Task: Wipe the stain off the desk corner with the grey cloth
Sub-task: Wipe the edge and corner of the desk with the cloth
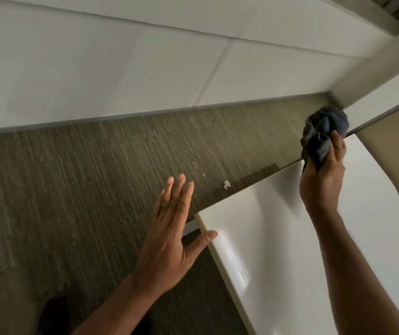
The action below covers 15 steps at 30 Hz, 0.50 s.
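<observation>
Overhead, right hand (324, 175) gripping grey cloth (321, 134)

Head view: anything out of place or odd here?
A small white scrap lies on the carpet just off the desk edge, like stray debris. A wet-looking streak shows along the desk's left edge.

Left hand (169, 228) flat, fingers (179, 189) straight, thumb spread, right hand (324, 175) extended, fingers curled round grey cloth (324, 131)
</observation>
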Available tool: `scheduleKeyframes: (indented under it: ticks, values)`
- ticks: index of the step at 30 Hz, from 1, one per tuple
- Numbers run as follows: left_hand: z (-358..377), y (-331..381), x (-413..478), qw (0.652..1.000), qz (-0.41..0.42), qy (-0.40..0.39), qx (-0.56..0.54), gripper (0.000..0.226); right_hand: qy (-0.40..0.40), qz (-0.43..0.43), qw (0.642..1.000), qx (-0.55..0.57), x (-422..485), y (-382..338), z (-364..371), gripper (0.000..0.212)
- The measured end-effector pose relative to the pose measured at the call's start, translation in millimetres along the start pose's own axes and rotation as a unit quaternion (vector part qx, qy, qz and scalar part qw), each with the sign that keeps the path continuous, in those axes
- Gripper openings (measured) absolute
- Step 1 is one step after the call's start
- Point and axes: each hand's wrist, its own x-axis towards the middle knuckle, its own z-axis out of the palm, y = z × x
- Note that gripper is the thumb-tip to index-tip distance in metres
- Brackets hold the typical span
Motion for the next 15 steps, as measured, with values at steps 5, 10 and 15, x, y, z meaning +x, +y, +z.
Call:
scheduleKeyframes:
  ticks: [5, 10, 15]
  values:
    - [-6.0, -17.1, 12.4, 0.998, 0.041, -0.036, -0.010, 0.101, -0.113, 0.059, 0.991, -0.034, -3.7, 14.4, 17.7, 0.046]
    - [-7.8, -32.4, 15.9, 0.997, 0.033, -0.057, -0.034, 0.106, -0.171, 0.060, 0.981, -0.065, -3.1, 15.0, 29.5, 0.038]
    - [-5.3, -44.5, 20.1, 0.995, 0.027, -0.077, -0.059, 0.110, -0.197, 0.074, 0.975, -0.078, 4.3, 12.3, 38.9, 0.030]
